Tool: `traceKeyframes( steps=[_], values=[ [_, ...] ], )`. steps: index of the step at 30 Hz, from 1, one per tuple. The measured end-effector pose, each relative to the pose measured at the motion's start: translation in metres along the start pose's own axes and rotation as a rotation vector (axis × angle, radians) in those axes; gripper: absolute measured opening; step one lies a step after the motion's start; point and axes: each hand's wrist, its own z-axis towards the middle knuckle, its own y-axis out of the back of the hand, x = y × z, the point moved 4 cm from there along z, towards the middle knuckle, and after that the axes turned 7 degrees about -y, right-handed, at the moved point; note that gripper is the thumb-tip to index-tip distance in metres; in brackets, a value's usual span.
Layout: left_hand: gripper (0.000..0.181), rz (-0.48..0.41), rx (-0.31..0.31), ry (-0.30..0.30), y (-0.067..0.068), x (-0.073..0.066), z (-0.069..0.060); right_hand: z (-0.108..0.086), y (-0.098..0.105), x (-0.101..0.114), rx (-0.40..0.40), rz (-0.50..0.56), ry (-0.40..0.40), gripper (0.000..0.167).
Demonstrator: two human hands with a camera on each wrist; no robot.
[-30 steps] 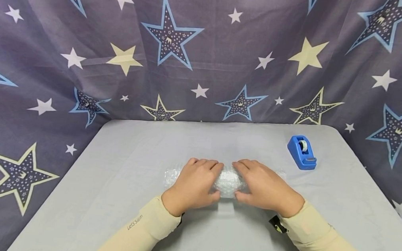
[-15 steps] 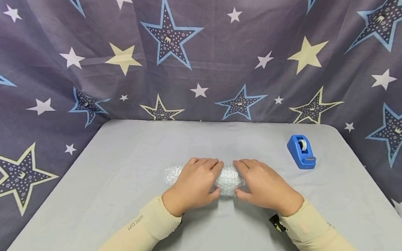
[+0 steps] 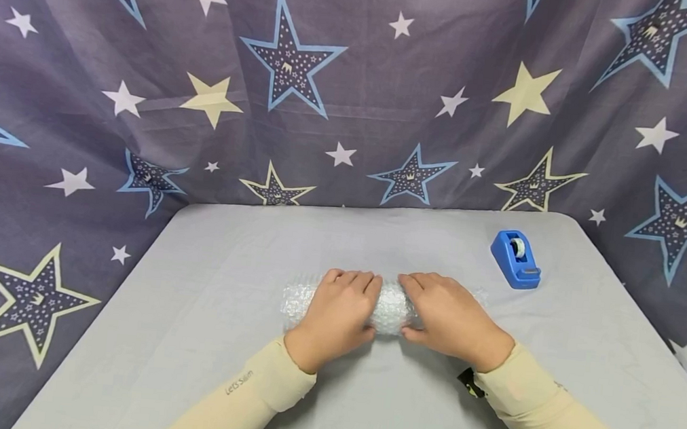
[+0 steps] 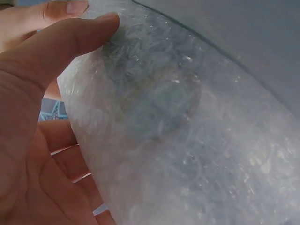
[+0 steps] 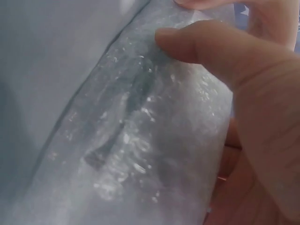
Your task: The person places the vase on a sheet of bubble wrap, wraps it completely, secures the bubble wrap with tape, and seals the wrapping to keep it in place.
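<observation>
A roll of clear bubble wrap (image 3: 390, 309) lies crosswise on the table in the head view. Through its layers in the left wrist view, a blurred greenish rounded shape shows; its kind cannot be told. My left hand (image 3: 339, 313) grips the roll left of its middle, fingers over the far side and thumb (image 4: 89, 35) on the near side. Right of the middle, my right hand (image 3: 453, 319) holds it the same way, its thumb (image 5: 187, 42) pressed on the plastic. In the right wrist view a dark narrow shape shows dimly inside the wrap.
A blue tape dispenser (image 3: 516, 260) with a roll of tape stands at the back right of the grey-covered table (image 3: 242, 246). Behind the table hangs a dark curtain (image 3: 354, 93) with printed stars.
The bubble wrap roll has shifted very slightly away from me. My left wrist has moved a little to the right, while both hands keep their hold.
</observation>
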Motion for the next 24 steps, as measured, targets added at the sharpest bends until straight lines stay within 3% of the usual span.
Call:
traceKeyframes(
  steps=[8,16,24],
  values=[
    [0.073,0.016,-0.04,-0.007,-0.004,-0.001,0.0,0.0,-0.003,0.002,-0.023,-0.046,-0.025,0.087],
    [0.066,-0.023,-0.047,-0.021,0.0,0.002,-0.001,0.0,-0.001,0.002,-0.013,-0.02,-0.019,0.073],
    [0.051,-0.146,0.054,-0.057,0.01,0.006,-0.001,0.0,0.01,0.0,0.016,0.055,0.018,0.06]
  ],
)
